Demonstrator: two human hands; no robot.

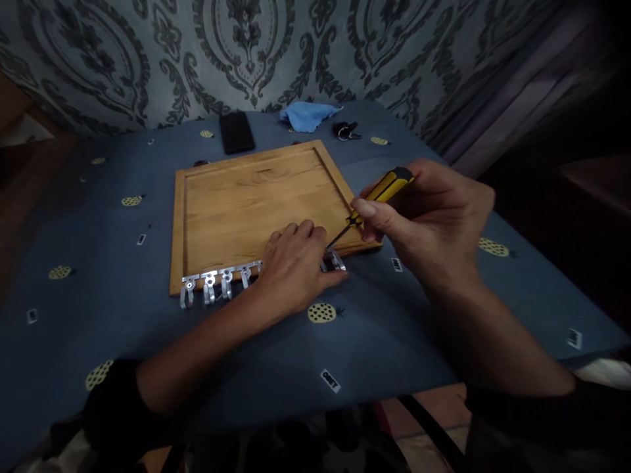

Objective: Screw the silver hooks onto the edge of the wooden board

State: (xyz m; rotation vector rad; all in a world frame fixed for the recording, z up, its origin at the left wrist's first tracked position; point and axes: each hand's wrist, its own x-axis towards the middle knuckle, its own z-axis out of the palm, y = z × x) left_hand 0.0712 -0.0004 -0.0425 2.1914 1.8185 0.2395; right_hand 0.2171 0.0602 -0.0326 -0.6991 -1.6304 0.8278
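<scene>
A wooden board (pixel 246 197) lies flat on the blue patterned cloth. A row of several metal hooks (pixel 210 286) runs along its near edge. My left hand (pixel 293 266) rests closed over the right part of that row, pressing on a hook (pixel 335 261) at the board's edge. My right hand (pixel 428 217) grips a yellow and black screwdriver (pixel 382 194), whose tip points down-left to the hook just beside my left fingers.
At the back of the table lie a black phone (pixel 236 131), a crumpled blue cloth (pixel 308 115) and a bunch of keys (pixel 346 130). A patterned wall stands behind. The table's right edge drops off into a dark area.
</scene>
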